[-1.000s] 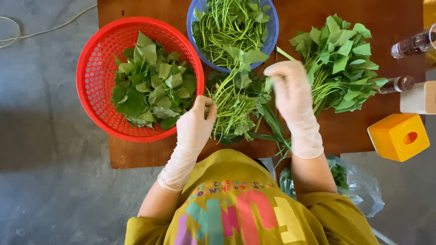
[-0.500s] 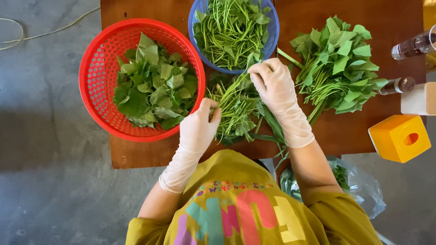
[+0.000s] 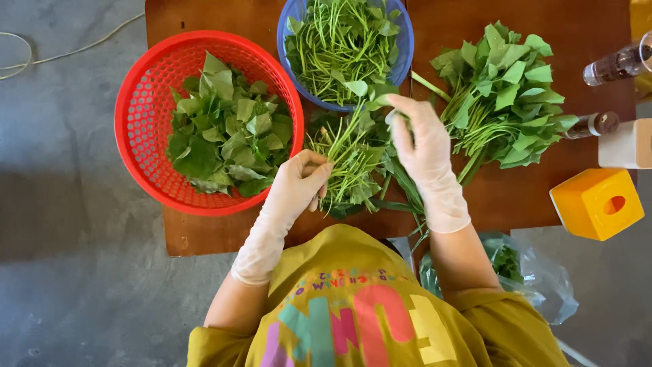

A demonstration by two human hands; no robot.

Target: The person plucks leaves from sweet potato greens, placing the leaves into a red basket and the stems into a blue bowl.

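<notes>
Head cam, looking straight down on a brown wooden table (image 3: 217, 238): person in a yellow shirt w/ thin pale gloves on both hands. Landmark = the red basket (image 3: 139, 115), sitting on the table's left part & full of picked green leaves (image 3: 227, 132). Just right of the basket, near the table's front edge, the left hand (image 3: 301, 182) is closed, fingers pinched round the lower end of a bunch of green stems (image 3: 350, 156) lying on the wood. Further right of the basket, the right hand (image 3: 421, 139) is up at the top of that same bunch, thumb & fingers closed on a leafy sprig (image 3: 377, 95); can't tell exactly how much it grips. Up & right of the basket, touching distance from its rim, a blue bowl (image 3: 402, 41) holds thin stripped stems. Well right of the basket, past the right hand, a loose pile of leafy greens (image 3: 506, 88) lies on the table. Far right from the basket: a yellow box (image 3: 594, 204) w/ a round hole, a white container (image 3: 628, 144), a clear bottle (image 3: 614, 64). A clear plastic bag (image 3: 543, 285) w/ greens sits below the table edge.
</notes>
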